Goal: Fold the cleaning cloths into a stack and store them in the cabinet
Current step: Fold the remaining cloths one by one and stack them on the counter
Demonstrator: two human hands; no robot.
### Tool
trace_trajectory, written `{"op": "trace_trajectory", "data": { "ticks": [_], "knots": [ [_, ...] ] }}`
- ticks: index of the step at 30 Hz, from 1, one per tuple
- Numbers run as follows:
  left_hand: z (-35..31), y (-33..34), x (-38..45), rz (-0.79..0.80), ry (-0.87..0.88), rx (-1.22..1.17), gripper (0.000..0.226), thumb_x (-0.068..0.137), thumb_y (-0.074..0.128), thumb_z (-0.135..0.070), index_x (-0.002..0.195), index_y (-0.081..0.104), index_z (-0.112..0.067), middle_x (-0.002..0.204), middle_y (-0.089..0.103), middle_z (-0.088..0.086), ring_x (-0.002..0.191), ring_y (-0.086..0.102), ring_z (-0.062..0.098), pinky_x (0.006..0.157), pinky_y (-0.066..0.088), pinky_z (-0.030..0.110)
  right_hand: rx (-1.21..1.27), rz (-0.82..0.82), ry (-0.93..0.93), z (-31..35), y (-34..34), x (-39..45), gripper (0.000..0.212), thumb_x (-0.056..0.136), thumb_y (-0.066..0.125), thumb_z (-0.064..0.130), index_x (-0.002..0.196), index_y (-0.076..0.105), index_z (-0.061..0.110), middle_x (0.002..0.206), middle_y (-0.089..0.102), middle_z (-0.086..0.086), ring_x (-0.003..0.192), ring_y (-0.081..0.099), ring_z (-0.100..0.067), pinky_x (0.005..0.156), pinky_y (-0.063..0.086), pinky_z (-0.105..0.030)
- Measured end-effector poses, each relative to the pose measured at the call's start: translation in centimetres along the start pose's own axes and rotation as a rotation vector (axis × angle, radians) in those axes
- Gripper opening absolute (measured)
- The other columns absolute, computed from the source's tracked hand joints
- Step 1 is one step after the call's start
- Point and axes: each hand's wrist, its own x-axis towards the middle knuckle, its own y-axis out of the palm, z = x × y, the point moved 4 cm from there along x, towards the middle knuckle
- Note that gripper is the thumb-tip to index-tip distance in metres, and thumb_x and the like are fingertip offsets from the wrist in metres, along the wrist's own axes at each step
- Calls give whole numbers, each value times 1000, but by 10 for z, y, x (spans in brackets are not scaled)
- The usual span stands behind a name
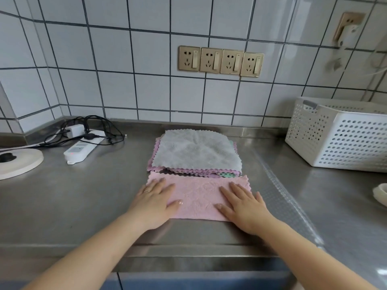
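A pink cleaning cloth (199,195), folded into a long rectangle, lies flat on the steel counter (94,195). My left hand (155,200) presses palm down on its left end, fingers spread. On the right end rests my right hand (243,206), also flat and open. Just behind the pink cloth sits a pile of unfolded cloths (194,153) with a grey one on top and pink, purple and green edges showing beneath. No cabinet interior is visible; only blue cabinet fronts (188,281) show below the counter edge.
A white perforated basket (339,135) stands at the right rear. A white power strip (81,149) with tangled black cables lies at the left rear, next to a round white disc (18,162). A small white bowl rim (381,193) is at the far right. Wall sockets (219,60) sit above.
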Motion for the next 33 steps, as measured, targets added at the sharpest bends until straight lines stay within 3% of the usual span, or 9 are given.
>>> {"op": "trace_trajectory", "data": {
  "ticks": [3,6,11,17,23,26,28,31,33],
  "knots": [
    [-5,-10,-6,-71,-6,17,56,95,23,-53,146,28,-29,158,16,1,146,9,20,116,3,43,34,-36,43,-15,-4,0,62,92,24,63,147,19,37,158,11,6,146,9,-17,114,6,-53],
    [-53,-26,-18,-217,282,-146,43,95,30,-28,131,54,-23,142,45,-6,137,31,15,111,13,25,70,-163,117,-34,-19,7,43,94,39,43,135,44,32,147,37,5,135,33,-21,112,18,-52],
    [-140,-17,-32,-148,618,-191,46,87,36,-15,125,59,-26,141,48,-3,130,38,18,111,27,29,173,-109,165,-56,-29,24,42,87,36,21,121,57,37,133,55,3,123,46,-24,106,33,-45],
    [-165,-1,-27,-164,608,22,42,89,42,-8,127,54,-20,137,47,2,121,42,29,98,37,38,211,-61,131,-61,-23,35,47,88,38,15,126,55,39,132,58,7,121,52,-22,103,40,-42],
    [-161,-6,-17,-229,567,-96,65,89,38,-2,141,33,-41,131,52,-6,117,44,23,92,42,36,317,-99,118,-58,-26,33,44,91,36,12,123,60,31,128,60,1,112,57,-23,95,46,-33],
    [-146,-19,-20,-362,468,-415,38,91,50,-14,124,58,-30,123,59,-8,113,50,13,92,40,24,600,-110,66,-49,-40,20,26,95,47,20,108,69,14,119,63,-4,111,57,-23,84,43,-30],
    [-129,-31,-25,-510,392,-586,21,86,61,-16,105,67,-22,109,64,-8,100,55,6,83,40,16,783,-128,58,-43,-52,8,33,96,46,34,102,70,11,113,63,-4,109,58,-21,76,42,-23],
    [-99,-41,-36,-666,290,-729,17,80,65,-9,83,60,-25,92,61,-11,84,54,4,68,42,15,895,-112,-9,-32,-60,-7,46,93,39,51,112,66,19,115,64,7,110,56,-9,92,34,-20],
    [-81,-45,-47,-727,242,-815,29,79,62,-1,76,55,-29,89,56,-13,84,53,4,66,40,13,923,-92,-115,-18,-62,-16,60,86,43,63,108,67,13,118,66,-7,106,60,-17,100,40,-32]
  ]
}}
